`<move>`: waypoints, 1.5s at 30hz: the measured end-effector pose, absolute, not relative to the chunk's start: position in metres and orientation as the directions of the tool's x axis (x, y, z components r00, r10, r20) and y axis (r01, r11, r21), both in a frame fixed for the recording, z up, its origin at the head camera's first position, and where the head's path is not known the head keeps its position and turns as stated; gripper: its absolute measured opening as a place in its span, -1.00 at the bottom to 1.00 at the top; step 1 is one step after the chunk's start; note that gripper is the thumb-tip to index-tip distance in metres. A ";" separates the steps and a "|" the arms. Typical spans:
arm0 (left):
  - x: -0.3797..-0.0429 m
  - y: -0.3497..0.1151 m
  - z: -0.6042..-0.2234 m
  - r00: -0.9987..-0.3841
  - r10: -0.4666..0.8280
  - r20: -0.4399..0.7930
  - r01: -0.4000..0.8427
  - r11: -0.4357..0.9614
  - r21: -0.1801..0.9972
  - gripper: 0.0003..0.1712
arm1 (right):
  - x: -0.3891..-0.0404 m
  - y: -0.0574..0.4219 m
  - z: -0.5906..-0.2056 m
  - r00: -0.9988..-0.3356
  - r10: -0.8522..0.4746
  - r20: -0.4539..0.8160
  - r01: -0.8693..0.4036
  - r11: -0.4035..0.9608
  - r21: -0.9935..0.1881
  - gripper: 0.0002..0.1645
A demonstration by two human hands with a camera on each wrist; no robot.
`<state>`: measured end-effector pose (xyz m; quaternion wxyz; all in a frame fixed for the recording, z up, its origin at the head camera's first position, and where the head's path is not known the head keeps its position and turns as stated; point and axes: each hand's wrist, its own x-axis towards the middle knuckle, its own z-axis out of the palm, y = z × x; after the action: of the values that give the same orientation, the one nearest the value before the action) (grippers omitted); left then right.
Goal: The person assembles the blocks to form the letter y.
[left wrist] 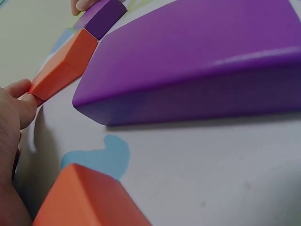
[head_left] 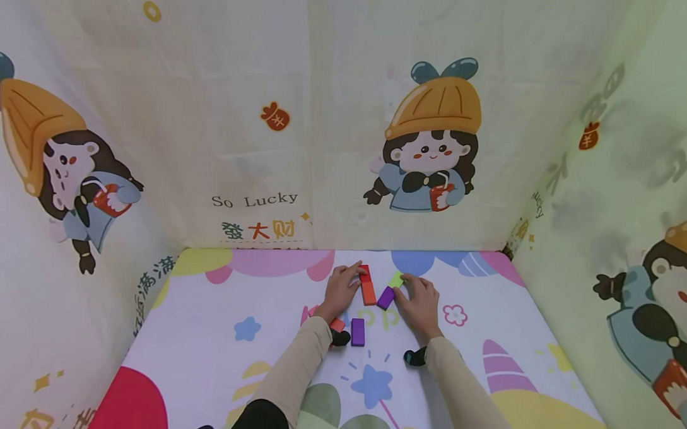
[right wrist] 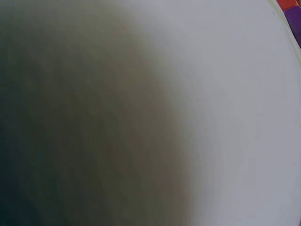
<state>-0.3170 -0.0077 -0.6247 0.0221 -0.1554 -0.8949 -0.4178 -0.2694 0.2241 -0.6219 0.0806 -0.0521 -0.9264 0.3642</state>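
In the head view my left hand [head_left: 339, 289] is at the far end of a short row, its thumb and index finger pinching a red block [head_left: 365, 270]. An orange block [head_left: 368, 294] continues that row toward me. My right hand [head_left: 420, 302] has its thumb beside a purple block [head_left: 385, 298] and its index finger at the far end of a light green block [head_left: 395, 279]; the two blocks line up at a slant. Seen from the left wrist, the orange block [left wrist: 66, 63] and the purple block [left wrist: 100, 18] meet near their corners. The right wrist view is mostly blurred.
Closer to me lie another purple block [head_left: 357, 333] and an orange-red block [head_left: 337, 324], partly covered by my left wrist. Both rest on a white printed mat [head_left: 200, 333]. Printed cloth walls [head_left: 331, 177] rise at the back and both sides.
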 end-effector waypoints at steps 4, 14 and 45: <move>-0.315 -0.011 -0.624 -0.950 0.271 0.155 0.290 0.581 0.760 -0.63 | -0.270 0.224 -0.622 -0.984 0.147 0.103 0.037 0.729 -0.683 -0.40; -0.319 -0.024 -0.616 -0.895 0.441 0.062 0.331 0.566 0.755 -0.20 | -0.274 0.226 -0.626 -0.979 0.129 0.160 -0.010 0.748 -0.663 -0.40; -0.316 -0.027 -0.607 -0.852 0.523 -0.038 0.373 0.656 0.656 0.00 | -0.261 0.231 -0.620 -0.982 -0.157 0.105 -0.189 0.779 -0.598 -0.11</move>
<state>-0.3155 -0.0267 -0.6068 -0.1123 -0.2481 -0.9029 -0.3325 -0.2607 0.2311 -0.6201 0.0248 0.0917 -0.9429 0.3193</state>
